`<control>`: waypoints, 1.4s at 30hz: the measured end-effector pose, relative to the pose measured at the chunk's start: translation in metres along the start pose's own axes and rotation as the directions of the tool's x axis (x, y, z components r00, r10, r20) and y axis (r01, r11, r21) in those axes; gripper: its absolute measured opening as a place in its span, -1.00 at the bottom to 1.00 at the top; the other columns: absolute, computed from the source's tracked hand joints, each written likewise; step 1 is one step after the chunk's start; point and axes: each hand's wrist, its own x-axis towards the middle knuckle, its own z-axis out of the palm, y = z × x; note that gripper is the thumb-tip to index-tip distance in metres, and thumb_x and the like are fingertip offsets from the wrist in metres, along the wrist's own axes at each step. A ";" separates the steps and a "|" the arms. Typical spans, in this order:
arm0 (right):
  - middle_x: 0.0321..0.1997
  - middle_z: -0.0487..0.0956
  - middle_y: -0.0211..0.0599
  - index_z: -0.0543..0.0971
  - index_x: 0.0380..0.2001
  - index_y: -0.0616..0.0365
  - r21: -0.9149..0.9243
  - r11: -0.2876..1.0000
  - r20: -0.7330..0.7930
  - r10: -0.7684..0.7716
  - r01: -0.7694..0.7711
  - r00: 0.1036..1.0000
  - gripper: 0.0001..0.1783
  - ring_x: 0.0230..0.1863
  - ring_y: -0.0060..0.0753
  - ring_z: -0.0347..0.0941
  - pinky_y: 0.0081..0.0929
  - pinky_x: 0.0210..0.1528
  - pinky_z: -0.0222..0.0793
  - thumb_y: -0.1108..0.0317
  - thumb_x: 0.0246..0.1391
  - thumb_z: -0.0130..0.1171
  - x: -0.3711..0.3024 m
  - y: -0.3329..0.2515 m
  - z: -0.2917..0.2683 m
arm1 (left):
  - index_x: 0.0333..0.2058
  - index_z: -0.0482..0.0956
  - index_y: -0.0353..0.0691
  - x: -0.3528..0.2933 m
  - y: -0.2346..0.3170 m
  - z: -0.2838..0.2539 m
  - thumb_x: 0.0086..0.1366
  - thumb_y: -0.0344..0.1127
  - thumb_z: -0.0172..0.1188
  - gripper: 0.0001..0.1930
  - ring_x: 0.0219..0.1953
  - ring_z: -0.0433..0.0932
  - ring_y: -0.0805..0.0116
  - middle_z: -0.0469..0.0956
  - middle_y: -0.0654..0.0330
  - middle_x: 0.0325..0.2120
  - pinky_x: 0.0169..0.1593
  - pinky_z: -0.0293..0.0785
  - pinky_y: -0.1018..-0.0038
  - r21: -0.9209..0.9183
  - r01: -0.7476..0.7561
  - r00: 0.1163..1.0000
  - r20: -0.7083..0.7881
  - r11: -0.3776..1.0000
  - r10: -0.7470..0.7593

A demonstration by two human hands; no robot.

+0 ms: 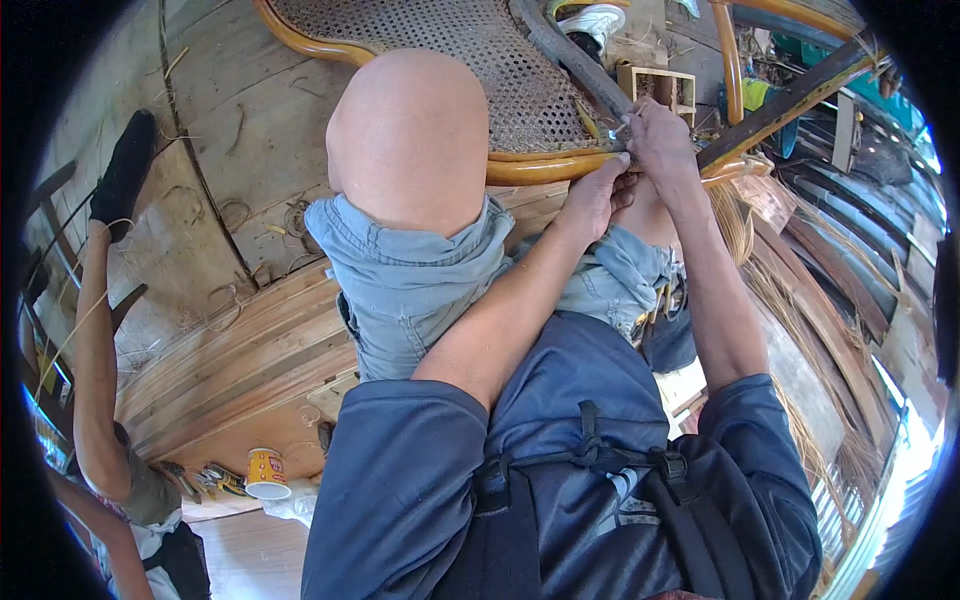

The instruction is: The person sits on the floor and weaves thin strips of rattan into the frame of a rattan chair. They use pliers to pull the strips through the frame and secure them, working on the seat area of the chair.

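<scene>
In front of me is a cane chair with a perforated woven seat [440, 50] and a glossy orange-brown frame [545, 168]. A dark grey rail [570, 60] runs along the seat's right side to the front corner. At that corner my right hand [656, 140] is closed, its fingertips pinched by a small pale bit that is too small to name. My left hand [598, 198] is just below, thumb against the frame's edge and fingers curled under. Whatever it pinches is hidden. My bare knee [408, 130] rises against the seat's near edge.
A small open wooden box [655, 88] stands beyond my right hand. Long rattan strips [765, 270] and curved boards lie to the right. At left are another person's leg [95, 330], an orange paper cup [266, 470] and hand tools [222, 480]. A dark pole [790, 100] slants nearby.
</scene>
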 end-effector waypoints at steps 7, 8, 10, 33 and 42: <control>-0.49 0.50 -0.15 0.46 -0.37 0.23 -0.204 0.970 -0.043 -0.141 0.129 0.989 -0.84 -0.42 -0.21 0.52 -0.35 -0.38 0.45 0.36 0.05 -0.01 -0.003 -0.007 -0.011 | -0.28 0.47 -0.11 -0.002 -0.001 -0.004 0.16 -0.19 0.15 -0.80 -0.33 0.48 0.45 0.50 0.30 -0.42 -0.32 0.43 0.50 -0.015 -0.004 1.000 -0.002 1.000 0.004; -0.47 0.50 -0.16 0.47 -0.37 0.23 -0.184 0.978 -0.032 -0.102 0.095 0.994 -0.84 -0.40 -0.23 0.52 -0.37 -0.37 0.45 0.37 0.04 -0.01 -0.002 -0.006 -0.012 | -0.28 0.47 -0.12 -0.001 0.000 -0.003 0.16 -0.19 0.16 -0.80 -0.33 0.48 0.45 0.50 0.30 -0.42 -0.33 0.43 0.50 -0.015 -0.008 1.000 -0.013 1.000 0.008; -0.44 0.49 -0.19 0.50 -0.38 0.22 -0.143 0.989 -0.002 -0.025 0.024 1.000 -0.84 -0.37 -0.28 0.51 -0.41 -0.36 0.45 0.39 0.02 -0.01 -0.001 -0.005 -0.012 | -0.29 0.47 -0.13 0.002 -0.001 -0.003 0.16 -0.20 0.15 -0.81 -0.33 0.47 0.44 0.49 0.30 -0.42 -0.33 0.43 0.50 -0.033 -0.002 1.000 0.018 0.999 0.003; -0.54 0.49 -0.15 0.47 -0.36 0.24 -0.145 0.984 -0.118 -0.116 0.099 0.986 -0.83 -0.44 -0.16 0.50 -0.35 -0.33 0.44 0.37 0.08 -0.05 0.002 0.001 -0.010 | -0.28 0.45 -0.13 0.004 -0.002 -0.005 0.17 -0.22 0.15 -0.82 -0.34 0.48 0.43 0.50 0.28 -0.43 -0.32 0.43 0.49 -0.030 0.004 1.000 0.021 1.000 -0.004; -0.66 0.49 -0.10 0.46 -0.32 0.25 -0.018 0.991 -0.035 -0.136 0.135 0.990 -0.79 -0.57 -0.19 0.50 -0.29 -0.43 0.38 0.32 0.12 -0.05 -0.001 0.013 0.000 | -0.29 0.45 -0.13 0.002 -0.002 -0.004 0.16 -0.21 0.16 -0.81 -0.35 0.47 0.42 0.50 0.27 -0.44 -0.32 0.43 0.47 -0.039 -0.011 1.000 0.017 0.999 0.012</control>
